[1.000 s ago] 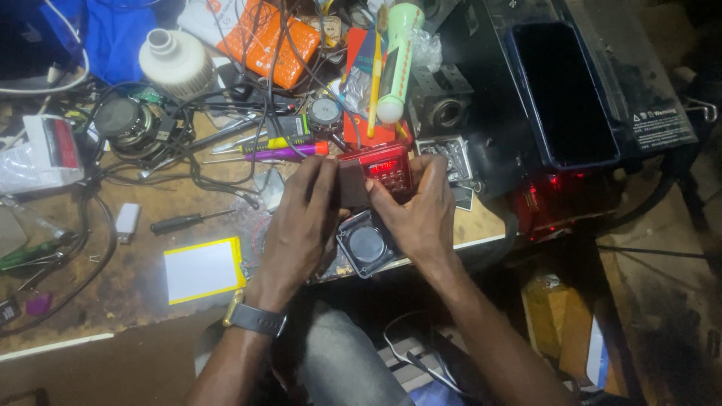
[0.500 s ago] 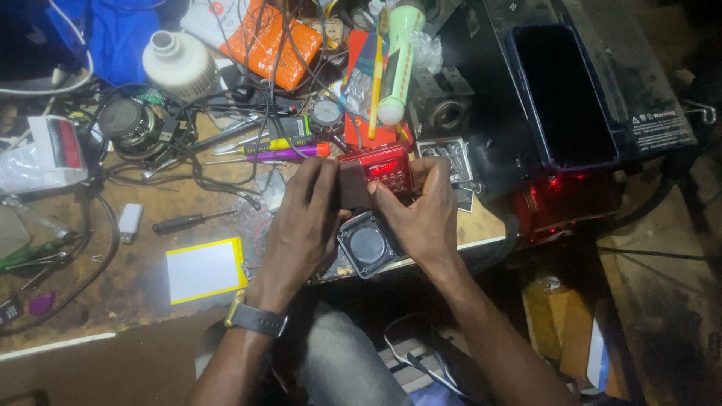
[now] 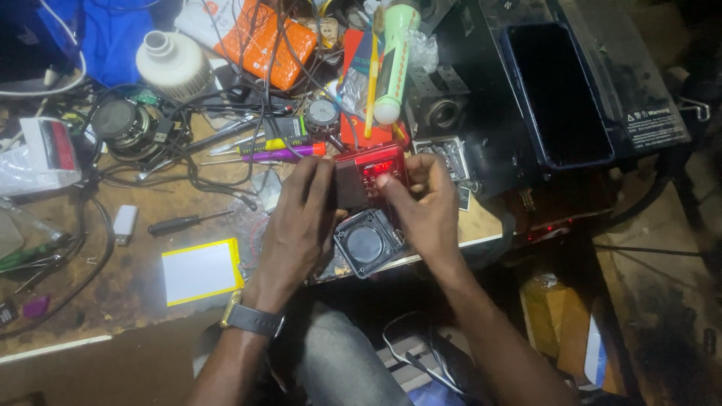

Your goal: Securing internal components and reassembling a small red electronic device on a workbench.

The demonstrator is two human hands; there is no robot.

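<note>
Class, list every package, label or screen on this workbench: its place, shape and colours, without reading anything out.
Small red radio, held in left hand and right hand: lit red display.
Dark phone, upper right on black box: rectangular, screen off.
White warning label, far right: rectangular, dark print.
Orange packet, top centre: flat, rectangular.
White pouch, left edge: red patch.

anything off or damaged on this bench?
Yes. The small red radio held between the left hand and right hand has its display lit, yet a square black speaker panel lies loose on the table edge just below it. Wires and screwdrivers sprawl tangled behind.
</note>
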